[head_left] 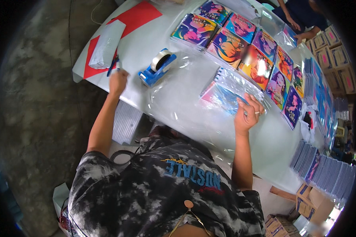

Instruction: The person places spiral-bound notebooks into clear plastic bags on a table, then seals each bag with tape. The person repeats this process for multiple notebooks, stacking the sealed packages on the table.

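Note:
A spiral notebook [222,94] in loose clear plastic lies on the white table in front of me. My right hand [249,112] is at its near right corner, with bent fingers gripping the edge of the wrapping. My left hand [118,81] is at the table's left edge, its fingers curled closed. Slim blue and white pen-like items [114,66] jut out beyond those fingers; whether they are held or only touched is unclear. To the right of that hand stands a blue tape dispenser [157,68] with a roll of clear tape.
Rows of colourful spiral notebooks [227,46] cover the far right. A white plastic bundle [108,44] rests on red sheets [137,17] at the far left. Notebook stacks [324,170] line the right edge, near cardboard boxes [331,55]. Another person's hand [302,37] holds a notebook across the table.

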`<move>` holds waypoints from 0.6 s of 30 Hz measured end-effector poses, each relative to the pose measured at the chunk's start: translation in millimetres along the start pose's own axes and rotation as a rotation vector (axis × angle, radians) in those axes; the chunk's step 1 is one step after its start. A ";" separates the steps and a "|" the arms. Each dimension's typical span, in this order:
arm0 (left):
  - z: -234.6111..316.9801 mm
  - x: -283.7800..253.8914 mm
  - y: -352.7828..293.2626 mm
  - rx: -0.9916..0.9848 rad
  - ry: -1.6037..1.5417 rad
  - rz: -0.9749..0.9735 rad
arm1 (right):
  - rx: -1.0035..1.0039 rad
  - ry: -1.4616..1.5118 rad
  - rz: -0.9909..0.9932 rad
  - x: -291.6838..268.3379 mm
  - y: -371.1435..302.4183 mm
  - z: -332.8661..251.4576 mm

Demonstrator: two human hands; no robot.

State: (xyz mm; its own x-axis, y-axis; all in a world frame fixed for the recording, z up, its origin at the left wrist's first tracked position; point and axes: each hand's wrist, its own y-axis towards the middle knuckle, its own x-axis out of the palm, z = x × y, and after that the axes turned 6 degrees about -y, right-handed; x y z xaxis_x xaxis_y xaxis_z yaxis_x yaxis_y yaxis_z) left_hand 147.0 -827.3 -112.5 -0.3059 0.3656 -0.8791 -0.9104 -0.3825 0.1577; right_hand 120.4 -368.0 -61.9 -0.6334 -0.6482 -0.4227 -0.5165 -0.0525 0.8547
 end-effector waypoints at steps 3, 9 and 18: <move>133.3 -34.2 11.7 -0.124 -0.685 0.089 | 0.007 -0.026 0.002 -0.3 -2.7 4.7; 314.4 26.9 -101.6 -0.220 -1.299 -0.680 | 0.007 0.030 -0.018 -2.0 0.9 0.3; 304.6 74.1 -110.5 -0.341 -1.247 -0.479 | 0.115 -0.150 -0.543 -33.6 42.7 -23.1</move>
State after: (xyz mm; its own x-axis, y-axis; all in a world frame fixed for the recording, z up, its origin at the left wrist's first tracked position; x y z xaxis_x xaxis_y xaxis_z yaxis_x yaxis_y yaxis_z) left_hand 140.1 -499.4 -58.0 -0.1947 0.9615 0.1939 -0.9392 -0.1258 -0.3194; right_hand 132.9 -366.0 -4.3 -0.3299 -0.4359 -0.8374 -0.8448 -0.2595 0.4679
